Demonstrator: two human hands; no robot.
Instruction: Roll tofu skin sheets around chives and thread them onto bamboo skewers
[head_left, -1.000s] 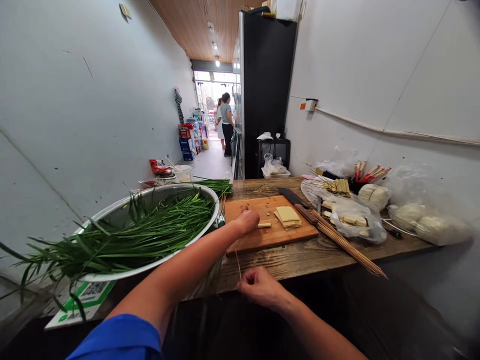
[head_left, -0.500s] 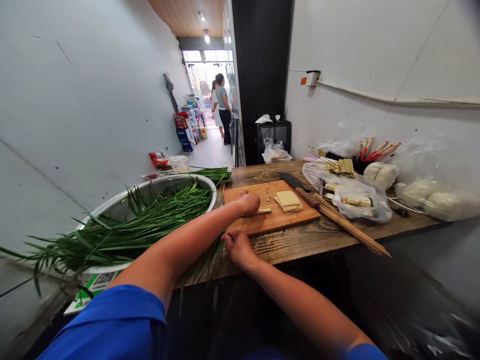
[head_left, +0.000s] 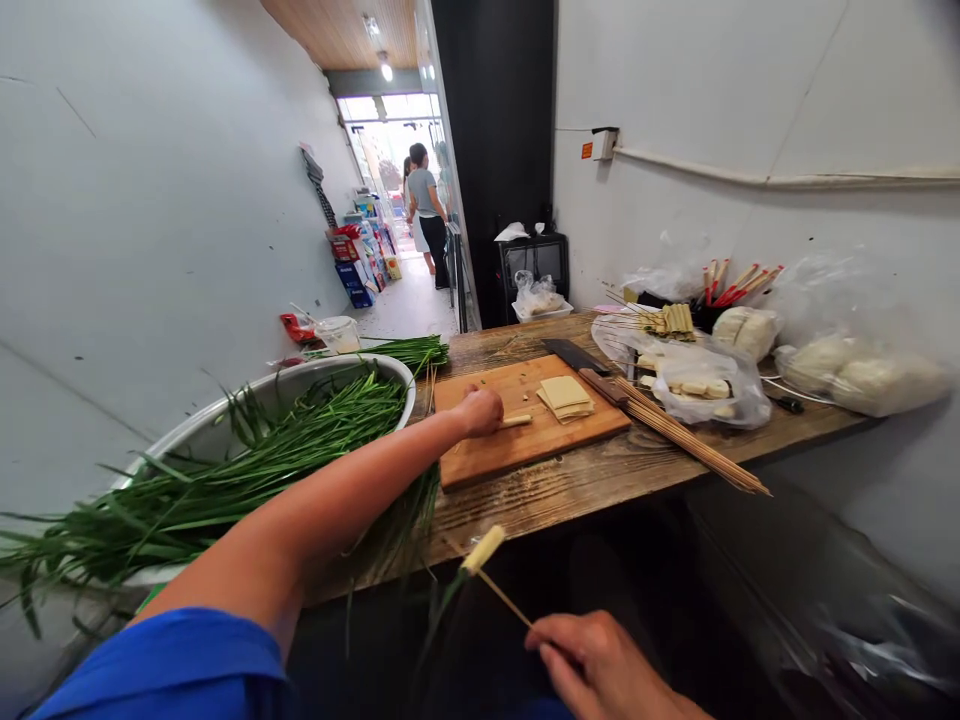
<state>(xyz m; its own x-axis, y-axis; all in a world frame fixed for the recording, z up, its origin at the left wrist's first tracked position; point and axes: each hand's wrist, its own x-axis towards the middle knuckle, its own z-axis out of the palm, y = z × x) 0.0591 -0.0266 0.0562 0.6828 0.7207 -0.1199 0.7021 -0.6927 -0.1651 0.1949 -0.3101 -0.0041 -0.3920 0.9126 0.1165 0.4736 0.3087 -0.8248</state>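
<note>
My left hand point(head_left: 482, 412) is closed at the left of the wooden cutting board point(head_left: 480, 455), on a thin rolled tofu sheet point(head_left: 516, 420) whose end sticks out on the right. My right hand point(head_left: 600, 655), low in front of the table, pinches a bamboo skewer point(head_left: 506, 598). On that skewer's far part sits a pale tofu roll point(head_left: 484, 550), with green chive ends hanging from it. A small stack of square tofu sheets point(head_left: 566, 397) lies on the board's right side.
A large metal basin point(head_left: 409, 385) heaped with green chives point(head_left: 300, 440) stands at the left. A cleaver point(head_left: 574, 357) and a bundle of skewers point(head_left: 690, 435) lie right of the board. Beyond are bagged rolls point(head_left: 690, 385) and white bundles point(head_left: 862, 380). Two people stand near the doorway.
My right hand has moved from the board's front edge toward me and down to the right, bringing the skewer with its roll into view. My left hand stays on the board.
</note>
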